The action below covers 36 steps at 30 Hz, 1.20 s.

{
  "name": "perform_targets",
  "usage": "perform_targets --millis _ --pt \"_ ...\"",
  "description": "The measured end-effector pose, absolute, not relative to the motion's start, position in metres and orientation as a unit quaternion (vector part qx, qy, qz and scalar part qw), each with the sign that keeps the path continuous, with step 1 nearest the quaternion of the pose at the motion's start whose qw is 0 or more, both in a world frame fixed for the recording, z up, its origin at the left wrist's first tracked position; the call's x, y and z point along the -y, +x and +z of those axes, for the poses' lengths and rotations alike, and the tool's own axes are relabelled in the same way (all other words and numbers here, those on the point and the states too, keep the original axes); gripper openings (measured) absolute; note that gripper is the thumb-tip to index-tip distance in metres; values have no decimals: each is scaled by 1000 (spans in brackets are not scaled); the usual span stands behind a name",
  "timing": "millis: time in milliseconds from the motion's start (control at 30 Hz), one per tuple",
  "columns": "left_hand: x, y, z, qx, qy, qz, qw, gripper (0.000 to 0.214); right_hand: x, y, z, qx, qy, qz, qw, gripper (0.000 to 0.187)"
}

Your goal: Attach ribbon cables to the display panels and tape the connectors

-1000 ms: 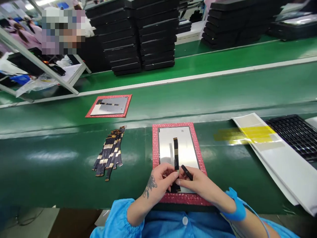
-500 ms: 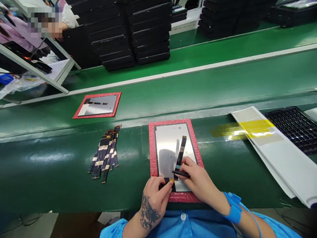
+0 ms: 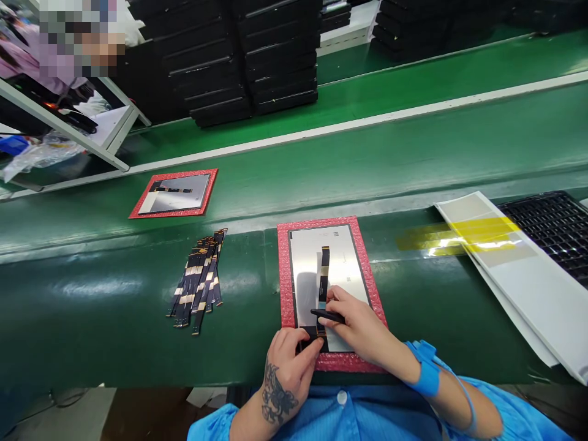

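Near the front edge of the green desk (image 3: 114, 318) a silvery panel (image 3: 340, 257) lies on a red bubble-wrap mat (image 3: 285, 269); a flex cable (image 3: 324, 272) rests on it, its long axis running from the front edge toward the far edge. The right hand (image 3: 362, 324), the nearer one, pinches a slim black tool (image 3: 327, 316) laid across the cable's near end; the left hand (image 3: 291, 358) presses narrowed fingertips on the dark connector strip (image 3: 309, 332) just beside it. A bundle of spare cables (image 3: 198, 282) lies well apart toward the left; white sheets with yellow tape (image 3: 482, 236) lie toward the right edge.

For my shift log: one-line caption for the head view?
Both hands, left and right with a thin black tool, seat a black-and-gold flex ribbon on a silver panel.
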State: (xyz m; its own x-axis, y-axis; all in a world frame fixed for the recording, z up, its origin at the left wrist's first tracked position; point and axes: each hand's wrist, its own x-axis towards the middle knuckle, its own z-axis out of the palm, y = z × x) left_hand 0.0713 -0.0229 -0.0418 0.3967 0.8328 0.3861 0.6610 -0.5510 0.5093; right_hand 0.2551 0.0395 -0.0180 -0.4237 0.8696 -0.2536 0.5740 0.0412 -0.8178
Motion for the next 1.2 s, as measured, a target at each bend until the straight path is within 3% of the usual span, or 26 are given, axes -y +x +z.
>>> perform_targets --millis 1200 --pt "24 70 -46 -441 826 318 146 26 -36 255 -22 705 -507 463 178 18"
